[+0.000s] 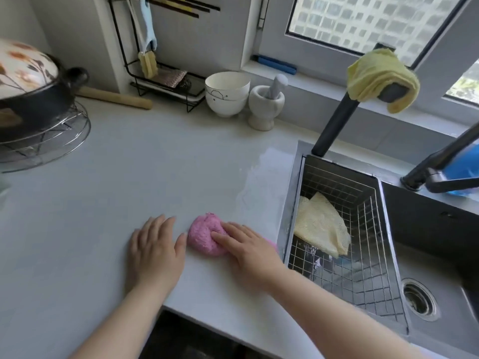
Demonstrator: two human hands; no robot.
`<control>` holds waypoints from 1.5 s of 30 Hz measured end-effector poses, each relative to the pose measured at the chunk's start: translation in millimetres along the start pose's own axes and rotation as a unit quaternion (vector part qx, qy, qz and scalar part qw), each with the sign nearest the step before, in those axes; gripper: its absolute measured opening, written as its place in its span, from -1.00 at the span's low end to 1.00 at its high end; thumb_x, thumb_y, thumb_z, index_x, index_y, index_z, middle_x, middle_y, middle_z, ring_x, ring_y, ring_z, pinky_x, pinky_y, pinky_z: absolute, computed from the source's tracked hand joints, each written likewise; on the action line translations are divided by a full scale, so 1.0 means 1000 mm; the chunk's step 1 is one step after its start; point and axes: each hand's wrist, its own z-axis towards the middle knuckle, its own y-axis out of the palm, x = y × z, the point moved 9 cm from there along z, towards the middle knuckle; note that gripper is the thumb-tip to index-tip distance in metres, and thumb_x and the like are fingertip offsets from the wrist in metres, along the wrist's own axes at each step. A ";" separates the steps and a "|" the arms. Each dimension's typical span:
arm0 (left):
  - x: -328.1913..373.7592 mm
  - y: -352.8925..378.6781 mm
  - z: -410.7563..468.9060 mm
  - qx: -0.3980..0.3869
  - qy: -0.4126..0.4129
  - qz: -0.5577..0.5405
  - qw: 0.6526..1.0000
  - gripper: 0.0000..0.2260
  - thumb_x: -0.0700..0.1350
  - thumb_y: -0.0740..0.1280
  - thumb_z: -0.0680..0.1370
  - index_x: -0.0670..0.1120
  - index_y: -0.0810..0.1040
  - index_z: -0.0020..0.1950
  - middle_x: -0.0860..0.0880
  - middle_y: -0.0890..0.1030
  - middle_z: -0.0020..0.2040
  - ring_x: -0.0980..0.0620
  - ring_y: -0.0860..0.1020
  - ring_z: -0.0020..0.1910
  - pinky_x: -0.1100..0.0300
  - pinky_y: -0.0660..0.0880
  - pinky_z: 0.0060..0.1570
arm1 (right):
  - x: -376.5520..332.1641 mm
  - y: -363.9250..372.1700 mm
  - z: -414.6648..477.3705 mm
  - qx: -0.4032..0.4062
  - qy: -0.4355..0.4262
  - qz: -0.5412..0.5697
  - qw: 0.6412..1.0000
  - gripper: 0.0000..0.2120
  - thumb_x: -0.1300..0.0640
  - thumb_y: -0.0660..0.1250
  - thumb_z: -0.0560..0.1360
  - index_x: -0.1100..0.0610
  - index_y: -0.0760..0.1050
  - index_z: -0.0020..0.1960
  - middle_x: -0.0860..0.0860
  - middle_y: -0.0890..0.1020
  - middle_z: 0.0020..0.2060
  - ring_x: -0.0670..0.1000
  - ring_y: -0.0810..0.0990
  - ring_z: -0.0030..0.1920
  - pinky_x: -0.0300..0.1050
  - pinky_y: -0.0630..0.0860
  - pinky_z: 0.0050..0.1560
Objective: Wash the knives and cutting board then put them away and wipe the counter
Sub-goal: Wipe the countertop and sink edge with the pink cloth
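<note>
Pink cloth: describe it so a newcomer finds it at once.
From the sink on the right, move left onto the white counter, near its front edge. There the right hand presses a bunched pink cloth, left hand flat beside it. The faucet cloth and the sink-basket cloth are yellow.
</note>
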 end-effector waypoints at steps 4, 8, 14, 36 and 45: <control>-0.002 0.006 -0.001 0.008 0.003 0.042 0.999 -0.55 0.00 0.08 0.42 -0.27 0.63 -0.04 -0.27 0.65 -0.04 -0.30 0.62 -0.06 -0.17 0.49 0.01 | 0.094 -0.019 0.049 0.006 0.121 0.018 0.992 -0.51 0.28 0.26 0.43 0.08 0.40 0.35 0.09 0.46 0.33 0.12 0.49 0.26 -0.08 0.42 0.23; -0.002 0.010 0.004 0.008 0.007 0.082 0.997 -0.55 0.02 0.09 0.41 -0.24 0.63 -0.02 -0.27 0.64 0.00 -0.29 0.61 -0.01 -0.02 0.19 0.10 | 0.137 -0.026 0.067 0.032 0.308 0.047 0.950 -0.51 0.24 0.12 0.51 0.04 0.26 0.42 0.09 0.34 0.38 0.14 0.33 0.32 -0.10 0.22 0.28; -0.001 0.007 0.004 0.039 0.024 0.071 0.996 -0.54 0.07 0.04 0.51 -0.24 0.58 -0.01 -0.28 0.63 0.01 -0.12 0.34 0.11 -0.04 0.19 0.11 | 0.016 0.013 0.068 -0.048 -0.108 0.063 0.991 -0.55 0.11 0.11 0.35 0.07 0.56 0.17 0.10 0.61 0.15 0.11 0.62 0.11 0.03 0.53 0.10; -0.004 0.006 0.006 0.028 0.016 0.066 0.997 -0.39 0.19 -0.17 0.59 -0.22 0.50 0.08 -0.26 0.61 0.08 -0.09 0.36 0.14 0.28 -0.02 0.38 | 0.191 -0.017 0.141 -0.018 0.161 0.042 0.986 -0.55 0.20 0.10 0.55 0.04 0.28 0.43 0.10 0.32 0.43 0.17 0.33 0.36 -0.09 0.20 0.36; 0.021 0.004 0.038 0.099 0.047 0.090 0.990 -0.49 0.07 0.01 0.54 -0.27 0.62 -0.06 -0.27 0.65 -0.10 -0.26 0.64 -0.11 0.01 0.22 0.06 | 0.077 -0.005 0.059 -0.035 -0.013 0.026 0.999 -0.53 0.11 0.11 0.36 0.03 0.40 0.26 0.07 0.61 0.16 0.08 0.61 0.13 0.07 0.50 0.12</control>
